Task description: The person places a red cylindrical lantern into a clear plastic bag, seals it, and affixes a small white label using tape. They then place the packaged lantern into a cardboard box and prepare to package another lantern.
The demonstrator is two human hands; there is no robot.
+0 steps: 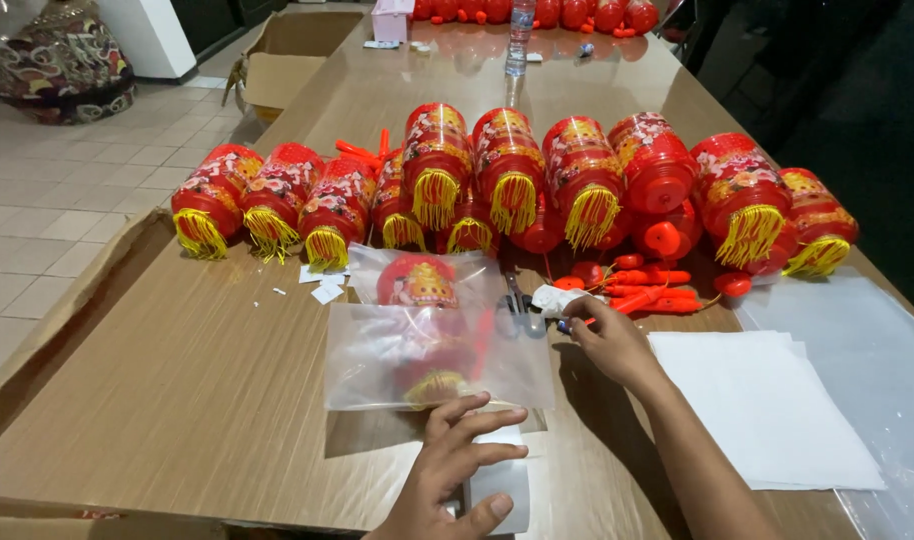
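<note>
A clear plastic bag with a red lantern inside lies on the wooden table in front of me. My left hand rests flat at the bag's near edge, fingers spread, over a white paper strip. My right hand reaches to a small white roll of tape beside scissors; its fingertips touch the roll.
Rows of red lanterns with yellow tassels lie across the table's middle. Loose red handles sit right of the scissors. White sheets and clear bags lie at right. A water bottle stands far back. A cardboard box sits on the floor.
</note>
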